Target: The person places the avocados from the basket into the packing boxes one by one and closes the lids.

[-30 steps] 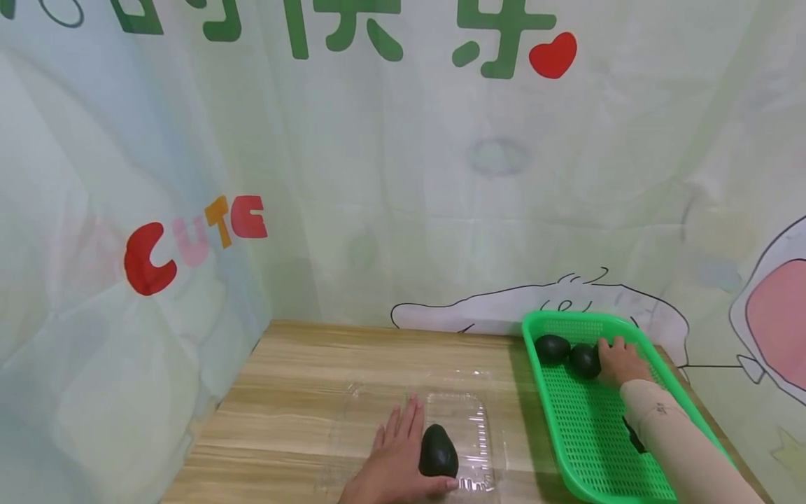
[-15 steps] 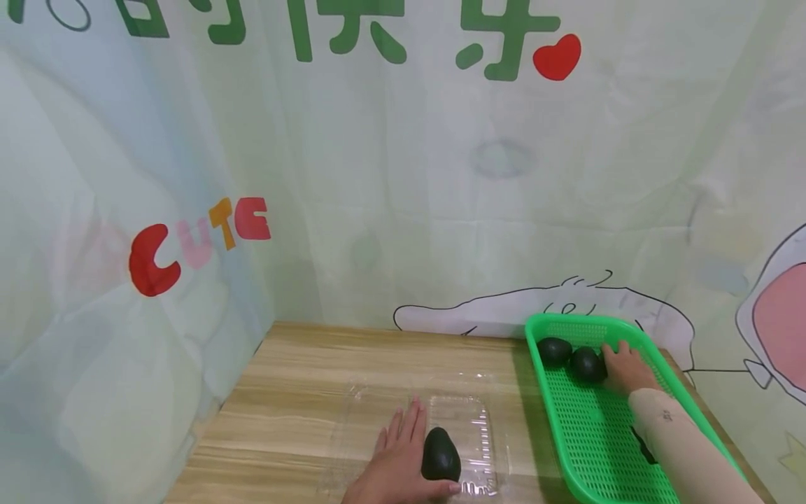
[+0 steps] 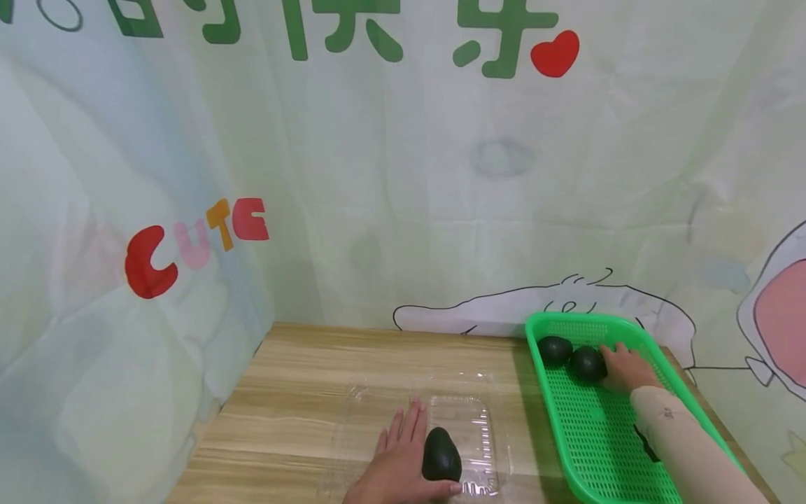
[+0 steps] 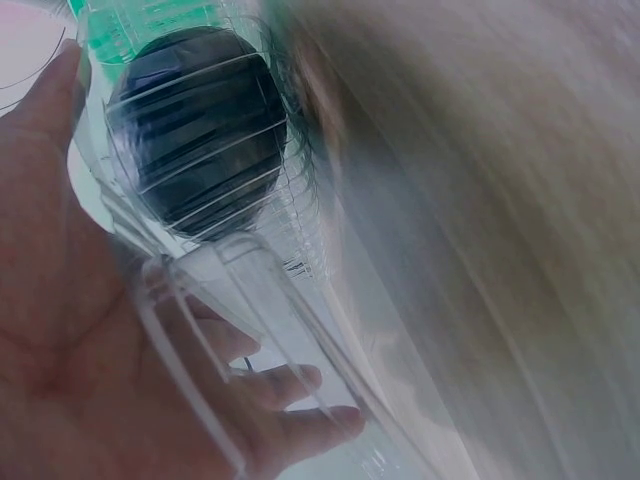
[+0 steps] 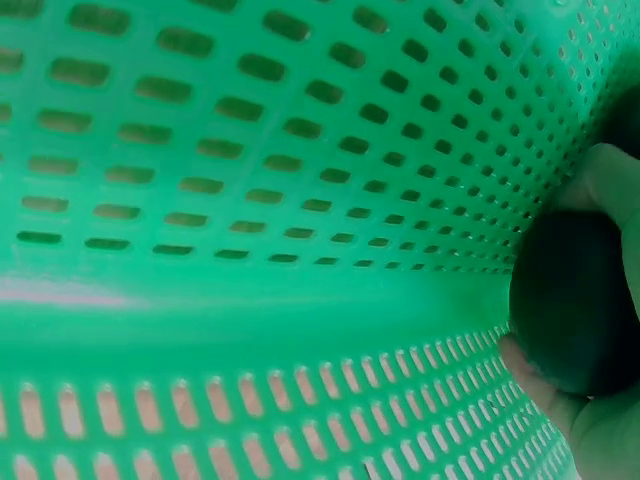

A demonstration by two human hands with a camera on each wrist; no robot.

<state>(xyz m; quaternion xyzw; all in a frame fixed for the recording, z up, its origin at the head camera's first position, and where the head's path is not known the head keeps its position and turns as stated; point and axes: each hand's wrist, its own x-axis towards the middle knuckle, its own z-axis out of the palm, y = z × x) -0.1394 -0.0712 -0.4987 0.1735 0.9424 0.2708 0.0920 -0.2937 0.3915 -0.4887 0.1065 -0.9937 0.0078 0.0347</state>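
Observation:
In the head view, my left hand (image 3: pixel 403 458) rests at a clear plastic clamshell box (image 3: pixel 475 406), fingers stretched out along the middle fold and thumb across the near side. A dark avocado (image 3: pixel 441 455) lies in the box beside that hand; in the left wrist view this avocado (image 4: pixel 200 130) shows through the ribbed plastic wall. My right hand (image 3: pixel 628 369) is down inside a green basket (image 3: pixel 535 392). The right wrist view has its fingers and thumb curled round an avocado (image 5: pixel 572 300). Another avocado (image 3: pixel 555 351) lies at the basket's left wall.
The box's clear lid (image 3: pixel 359 434) lies folded out to the left on the wooden table (image 3: pixel 302 392). A printed curtain (image 3: pixel 378 210) hangs behind the table and along its left side. The basket's raised rim surrounds the right hand.
The right hand has shifted very slightly within the basket beside the avocados. The left hand and the avocado in the box stay in place; the whole head view has drifted a little.

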